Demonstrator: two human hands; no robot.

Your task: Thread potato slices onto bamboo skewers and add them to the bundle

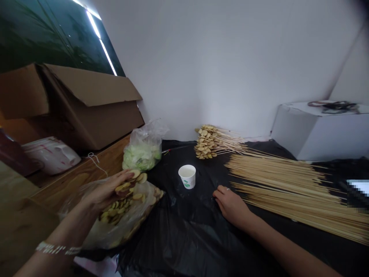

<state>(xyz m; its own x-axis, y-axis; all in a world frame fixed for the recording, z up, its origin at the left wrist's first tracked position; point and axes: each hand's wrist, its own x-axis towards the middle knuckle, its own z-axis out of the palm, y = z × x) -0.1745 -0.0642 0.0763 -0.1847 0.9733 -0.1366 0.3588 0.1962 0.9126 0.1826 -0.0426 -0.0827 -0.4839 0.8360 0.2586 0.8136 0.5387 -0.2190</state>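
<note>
My left hand [113,188] is closed around several potato slices [135,177], above an opened clear plastic bag [109,234]. More potato slices [117,211] lie inside that bag. My right hand [232,206] rests on the black plastic sheet [187,227], its fingers curled together; whatever may be under them is hidden. Just right of it lie rows of thin bamboo skewers [288,196]. Between my hands stands a white paper cup [187,176] with a green print. Behind it sits a pile of skewers with slices threaded on their ends [206,142].
A tied clear bag of pale green pieces [142,152] stands at the back left. Beyond it is an open cardboard box [98,119], beside a white plastic package [54,156]. A white box [302,130] with cables on top stands at the right, against the wall.
</note>
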